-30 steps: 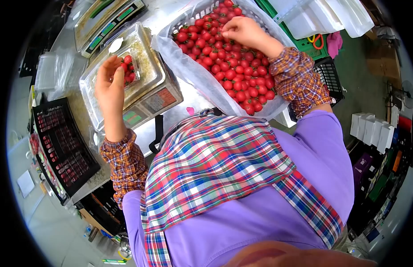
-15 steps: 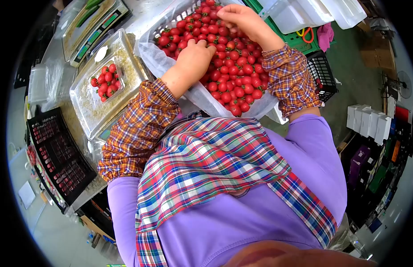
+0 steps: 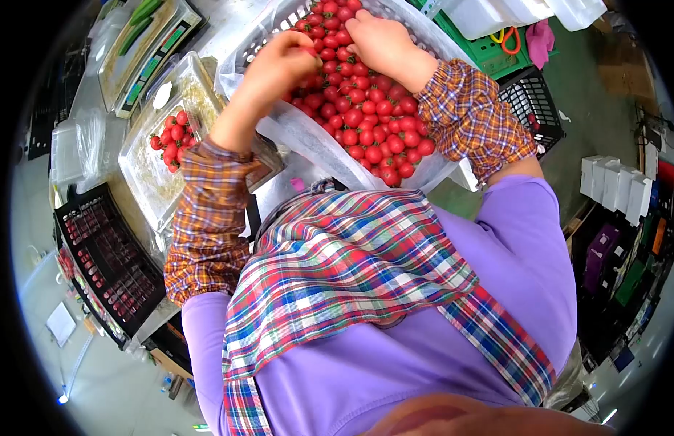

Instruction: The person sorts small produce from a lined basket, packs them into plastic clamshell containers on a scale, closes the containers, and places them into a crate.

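Note:
Cherry tomatoes (image 3: 380, 134) fill a white crate (image 3: 261, 45) lined with a pale sheet (image 3: 308, 134). My left hand (image 3: 279, 69) is raised over the crate's left side, its fingers curled round a cherry tomato, of which a little red shows. At the far part of the pile, my right hand (image 3: 384, 45) has its fingers bent down and closed against the tomatoes. Whatever is between those fingertips is hidden. To the left, a small clear punnet (image 3: 194, 131) with several cherry tomatoes rests on a scale (image 3: 144, 178) covered in clear plastic.
Another scale (image 3: 126, 94) bearing green vegetables (image 3: 139, 25) stands farther left. Clear punnets (image 3: 68, 152) are stacked beside it. A black tray (image 3: 108, 254) of packed fruit lies nearer me. Right of the crate are a green crate (image 3: 489, 62), scissors (image 3: 510, 40) and a black basket (image 3: 537, 109).
My left hand has lifted out of the tomatoes and moved left and away from me. My right hand has shifted slightly nearer and down onto the pile.

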`<move>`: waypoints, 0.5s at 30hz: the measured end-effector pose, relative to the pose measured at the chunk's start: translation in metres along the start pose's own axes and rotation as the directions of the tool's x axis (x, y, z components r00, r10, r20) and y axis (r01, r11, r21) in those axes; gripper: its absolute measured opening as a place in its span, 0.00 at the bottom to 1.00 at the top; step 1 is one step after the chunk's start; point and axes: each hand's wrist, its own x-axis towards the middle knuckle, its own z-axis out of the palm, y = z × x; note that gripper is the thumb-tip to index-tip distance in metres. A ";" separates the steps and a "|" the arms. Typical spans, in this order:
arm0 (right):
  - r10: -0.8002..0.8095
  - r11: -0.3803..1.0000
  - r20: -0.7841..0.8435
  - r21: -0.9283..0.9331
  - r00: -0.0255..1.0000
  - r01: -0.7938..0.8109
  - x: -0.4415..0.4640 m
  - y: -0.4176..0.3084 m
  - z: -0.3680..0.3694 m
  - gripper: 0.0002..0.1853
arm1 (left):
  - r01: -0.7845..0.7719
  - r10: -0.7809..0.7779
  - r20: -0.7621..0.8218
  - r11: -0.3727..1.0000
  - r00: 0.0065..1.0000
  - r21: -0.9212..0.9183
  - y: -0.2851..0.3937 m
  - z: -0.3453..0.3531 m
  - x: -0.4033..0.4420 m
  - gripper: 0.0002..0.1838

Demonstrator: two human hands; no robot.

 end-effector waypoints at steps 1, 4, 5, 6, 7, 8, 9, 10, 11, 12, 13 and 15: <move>-0.029 1.000 -0.026 0.002 0.999 0.029 0.002 -0.003 0.003 0.10 | 0.103 -0.061 0.126 0.926 0.990 -0.364 0.003 -0.012 0.002 0.12; -0.083 0.996 -0.062 -0.029 0.995 0.082 0.008 -0.007 0.008 0.10 | 0.224 -0.003 0.356 0.783 0.934 -0.580 0.024 -0.026 -0.008 0.14; -0.075 0.996 -0.046 -0.056 0.996 0.072 0.009 -0.005 0.013 0.10 | 0.204 -0.075 0.281 0.862 0.957 -0.465 0.023 -0.025 -0.005 0.13; -0.065 0.995 -0.030 -0.083 0.997 0.063 0.010 -0.005 0.015 0.10 | 0.194 -0.134 0.194 0.921 0.972 -0.339 0.020 -0.024 0.003 0.12; -0.056 0.996 -0.025 -0.076 0.998 0.054 0.011 -0.005 0.014 0.10 | 0.195 -0.179 0.097 0.959 0.979 -0.205 0.017 -0.022 0.011 0.12; -0.048 0.997 -0.018 -0.069 0.999 0.047 0.010 -0.005 0.011 0.10 | 0.069 -0.066 -0.030 0.987 0.997 0.145 0.011 -0.019 0.016 0.12; -0.041 0.997 -0.010 -0.062 0.999 0.040 0.010 -0.005 0.009 0.10 | -0.020 0.085 -0.111 0.873 0.990 0.487 0.009 -0.013 0.019 0.12; -0.034 0.996 0.004 -0.080 0.999 0.034 0.010 -0.008 0.006 0.10 | -0.059 0.250 -0.133 0.637 0.959 0.768 0.008 -0.008 0.019 0.13; -0.028 0.995 0.019 -0.095 0.999 0.030 0.009 -0.011 0.005 0.10 | 0.020 0.245 -0.155 0.476 0.957 0.879 0.008 0.000 0.021 0.14; -0.023 0.993 0.034 -0.111 0.999 0.027 0.009 -0.013 0.003 0.10 | 0.004 0.340 -0.081 0.220 0.937 0.976 -0.004 0.005 0.027 0.14; -0.022 0.992 0.041 -0.119 0.999 0.027 0.008 -0.016 0.001 0.10 | -0.007 0.345 -0.049 0.158 0.937 0.987 -0.013 0.009 0.030 0.14; -0.011 0.990 0.052 -0.139 0.999 0.019 0.006 -0.020 -0.003 0.09 | 0.004 0.383 -0.018 0.038 0.923 0.999 -0.026 0.015 0.035 0.13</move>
